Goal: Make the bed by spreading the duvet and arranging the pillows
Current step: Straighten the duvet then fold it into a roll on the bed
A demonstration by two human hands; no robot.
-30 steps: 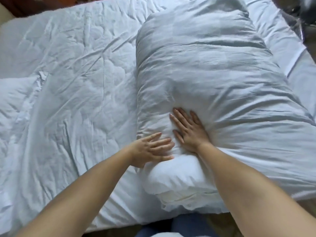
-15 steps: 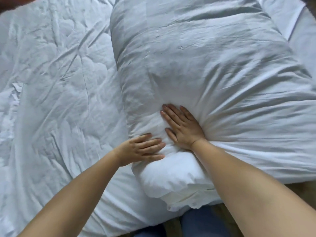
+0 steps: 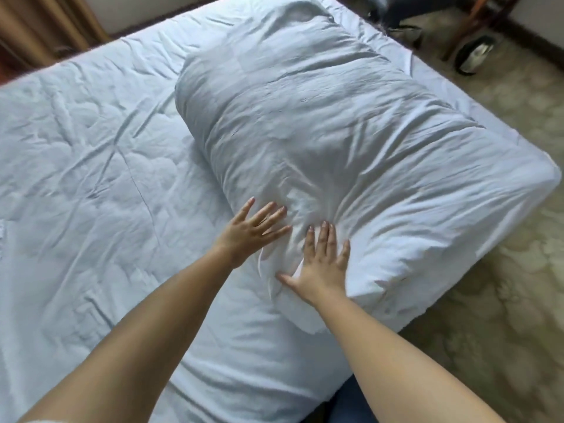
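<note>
A large white folded duvet lies in a thick bundle on the right half of the bed, reaching its right edge. Both hands press flat on the bundle's near end, fingers straight and spread: left hand on its left flank, right hand just beside it. The fabric dents and creases beneath them, so it looks soft, bulky and fairly light. Taking hold of a loose edge or corner would probably work best.
</note>
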